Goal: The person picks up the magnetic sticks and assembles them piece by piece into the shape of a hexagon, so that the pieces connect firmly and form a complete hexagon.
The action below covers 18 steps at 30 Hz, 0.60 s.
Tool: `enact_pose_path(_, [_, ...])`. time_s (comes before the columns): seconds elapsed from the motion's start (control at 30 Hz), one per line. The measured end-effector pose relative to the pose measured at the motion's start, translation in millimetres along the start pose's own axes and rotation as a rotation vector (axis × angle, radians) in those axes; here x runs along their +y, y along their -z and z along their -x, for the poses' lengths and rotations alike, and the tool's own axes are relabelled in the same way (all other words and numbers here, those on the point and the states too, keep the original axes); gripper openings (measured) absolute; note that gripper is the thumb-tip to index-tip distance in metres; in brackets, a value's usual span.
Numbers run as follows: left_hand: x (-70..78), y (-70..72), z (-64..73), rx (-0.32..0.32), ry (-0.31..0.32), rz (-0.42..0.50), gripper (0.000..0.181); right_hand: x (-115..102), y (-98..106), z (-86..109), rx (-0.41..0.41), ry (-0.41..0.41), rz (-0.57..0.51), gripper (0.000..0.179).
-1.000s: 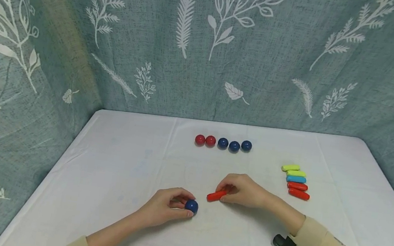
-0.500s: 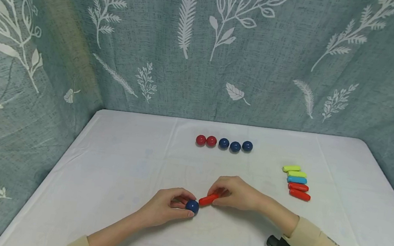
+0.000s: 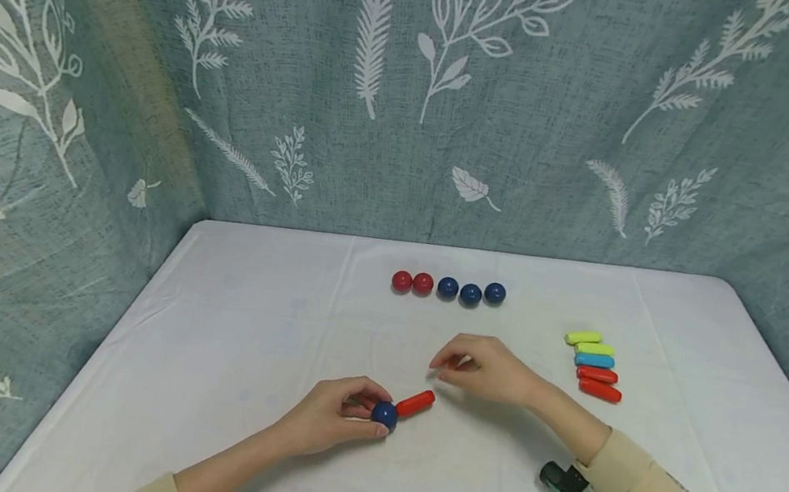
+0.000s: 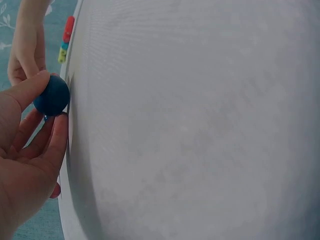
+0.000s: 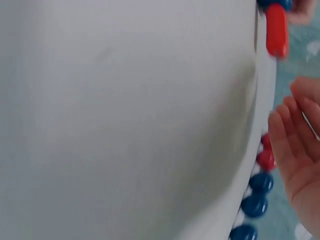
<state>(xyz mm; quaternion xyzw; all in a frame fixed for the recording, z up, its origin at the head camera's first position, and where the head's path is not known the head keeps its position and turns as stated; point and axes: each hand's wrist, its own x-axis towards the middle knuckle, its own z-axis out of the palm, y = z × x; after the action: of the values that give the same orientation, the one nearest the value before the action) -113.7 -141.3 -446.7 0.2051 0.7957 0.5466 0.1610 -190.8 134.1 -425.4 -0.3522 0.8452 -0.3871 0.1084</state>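
Note:
My left hand point(image 3: 336, 414) pinches a dark blue ball point(image 3: 384, 414) between thumb and fingers; the left wrist view shows the same ball point(image 4: 52, 96) against the thumb. A red stick point(image 3: 415, 404) with rounded ends touches the ball's right side and points up to the right. In the right wrist view that stick point(image 5: 277, 31) juts from the ball, clear of the fingers. Just beyond its free end is my right hand point(image 3: 487, 368), fingers loosely bent and holding nothing.
A row of two red balls point(image 3: 412, 283) and three blue balls point(image 3: 470, 294) lies near the table's far edge. At the right are two yellow-green sticks point(image 3: 589, 343), a light blue stick point(image 3: 594, 360) and two red sticks point(image 3: 598, 382). White cloth point(image 3: 265, 303) covers the table.
My right hand brought the red stick leftward to the blue ball, then let go and drew back up and to the right. The left hand kept its hold on the ball.

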Motion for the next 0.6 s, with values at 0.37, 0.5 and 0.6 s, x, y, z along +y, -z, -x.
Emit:
enact_pose_path(0.37, [0.2, 0.1, 1.1, -0.005, 0.004, -0.004, 0.035, 45, 40, -3.9, 0.473, -0.269, 0.057, 0.024])
enact_pose_path(0.5, [0.2, -0.2, 1.0, -0.005, 0.003, -0.005, 0.035, 55, 49, -8.9, 0.455, -0.33, 0.053, 0.037])
enact_pose_path(0.6, [0.5, -0.4, 0.9, -0.003, 0.003, -0.013, 0.034, 61, 52, -14.8, 0.417, -0.337, 0.072, 0.044])
